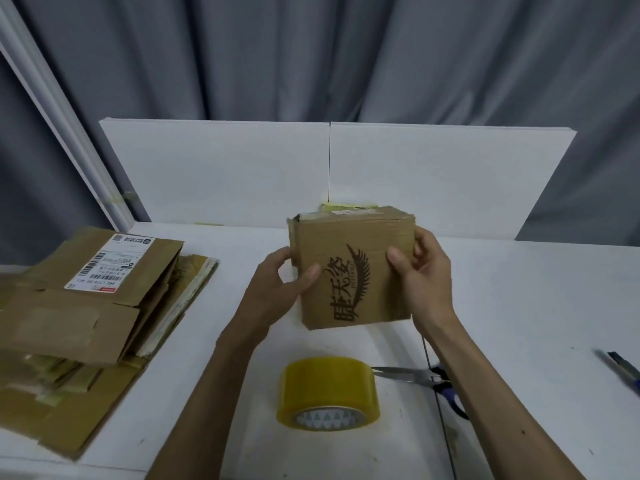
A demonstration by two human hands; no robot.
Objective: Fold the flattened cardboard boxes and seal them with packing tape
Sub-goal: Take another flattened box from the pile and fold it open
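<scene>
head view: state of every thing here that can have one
brown printed cardboard box: folded up, held
left hand: grips box's left side
right hand: grips box's right side
stack of brown flattened cardboard boxes: flat, untouched
yellow packing tape roll: lying untouched
steel scissors: blades shut

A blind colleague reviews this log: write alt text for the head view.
A person's left hand and right hand grip a small brown printed cardboard box from either side over a white table. A yellowish packing tape roll and grey-bladed scissors lie nearer; flattened brown cardboard boxes are stacked at left.
</scene>
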